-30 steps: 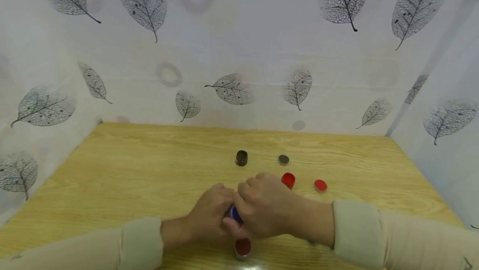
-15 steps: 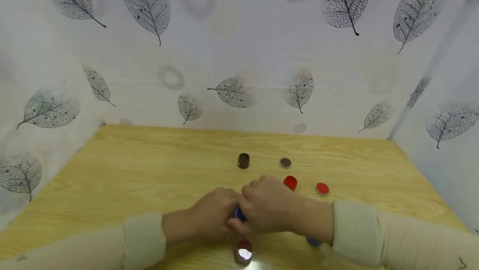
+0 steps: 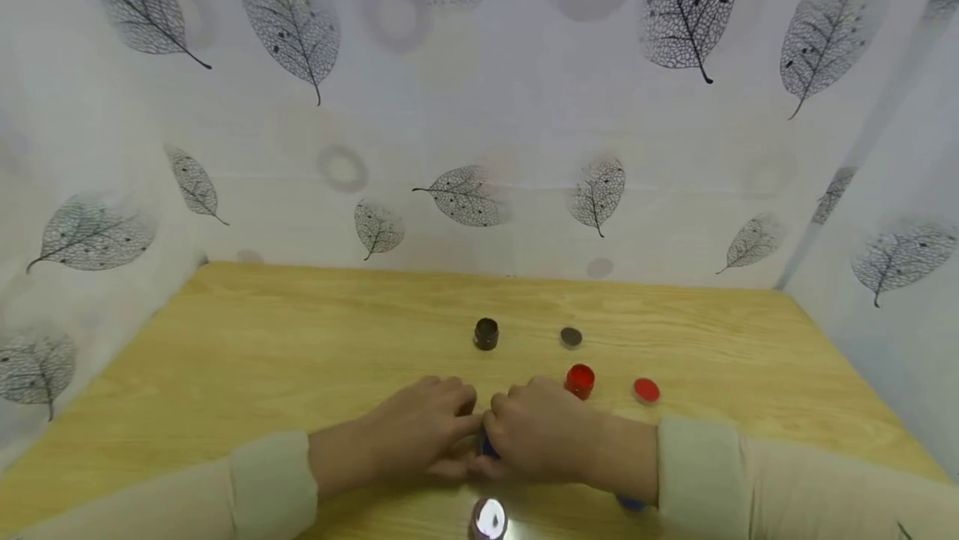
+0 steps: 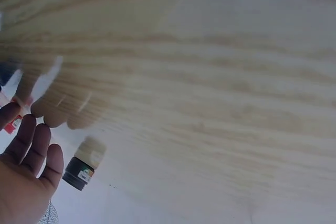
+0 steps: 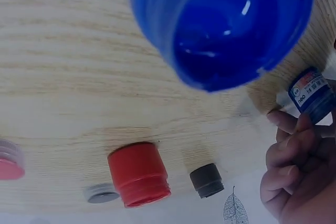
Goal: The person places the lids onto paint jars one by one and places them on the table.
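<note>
My right hand (image 3: 543, 436) grips a small blue paint jar (image 5: 310, 94), whose label shows in the right wrist view. In the head view only a bit of blue shows between the hands. Just left of the jar, my left hand (image 3: 408, 432) has loosened fingers, with thumb and forefinger apart; the left wrist view shows these fingers (image 4: 39, 145) loosely bent. Whether a left fingertip still touches the jar is hard to tell. Under my right wrist stands an uncovered jar of blue paint (image 5: 226, 35), mostly hidden by the forearm in the head view.
Beyond the hands stand an open red paint jar (image 3: 580, 381) and an open dark jar (image 3: 486, 334). Their lids, one red (image 3: 646, 391) and one dark (image 3: 571, 338), lie to the right. A dark red jar (image 3: 489, 521) with a shiny top sits near me on the wooden table (image 3: 315, 340).
My left hand has loosened its hold on the blue jar, its fingers spreading and shifting slightly left. The right hand keeps its grip. The whole head view has shifted slightly.
</note>
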Motion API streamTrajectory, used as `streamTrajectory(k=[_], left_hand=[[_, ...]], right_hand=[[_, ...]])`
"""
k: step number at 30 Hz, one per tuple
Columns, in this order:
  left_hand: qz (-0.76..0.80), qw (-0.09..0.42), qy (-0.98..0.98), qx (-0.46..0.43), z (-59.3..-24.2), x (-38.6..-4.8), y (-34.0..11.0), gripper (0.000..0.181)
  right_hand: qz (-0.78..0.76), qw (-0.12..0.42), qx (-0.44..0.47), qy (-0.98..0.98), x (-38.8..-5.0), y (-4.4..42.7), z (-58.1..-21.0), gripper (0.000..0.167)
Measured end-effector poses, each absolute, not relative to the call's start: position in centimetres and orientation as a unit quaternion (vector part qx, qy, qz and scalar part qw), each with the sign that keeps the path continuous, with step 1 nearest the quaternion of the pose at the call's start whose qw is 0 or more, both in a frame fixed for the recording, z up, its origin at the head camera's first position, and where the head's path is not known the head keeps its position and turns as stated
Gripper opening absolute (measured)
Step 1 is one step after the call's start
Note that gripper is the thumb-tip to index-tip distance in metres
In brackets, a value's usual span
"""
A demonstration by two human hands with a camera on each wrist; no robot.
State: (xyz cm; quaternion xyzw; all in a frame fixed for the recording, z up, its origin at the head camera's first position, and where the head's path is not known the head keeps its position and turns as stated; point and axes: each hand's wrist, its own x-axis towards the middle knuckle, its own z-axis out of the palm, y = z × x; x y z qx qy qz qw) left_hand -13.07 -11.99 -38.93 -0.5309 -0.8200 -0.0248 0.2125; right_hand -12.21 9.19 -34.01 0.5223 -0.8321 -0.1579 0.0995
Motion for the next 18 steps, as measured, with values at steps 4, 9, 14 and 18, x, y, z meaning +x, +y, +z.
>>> streamTrajectory(k=[4,9,14,18], left_hand=[[-0.013,0.195,-0.841,-0.504,-38.6,-13.3,-12.2,0.031],[0.010,0.147,-0.891,-0.430,-38.2,-14.0,-12.7,0.038],[0.013,0.111,-0.925,-0.363,-38.4,-14.8,-12.9,0.051],[-0.007,0.085,-0.946,-0.314,-38.6,-15.6,-12.5,0.058]], right_hand=[[-0.162,0.076,0.514,-0.839,-12.3,9.3,-34.0,0.053],[-0.152,0.039,0.512,-0.844,-12.7,9.4,-33.6,0.058],[-0.121,0.009,0.489,-0.864,-13.3,9.8,-32.4,0.056],[-0.109,0.024,0.461,-0.880,-14.4,10.4,-31.3,0.049]])
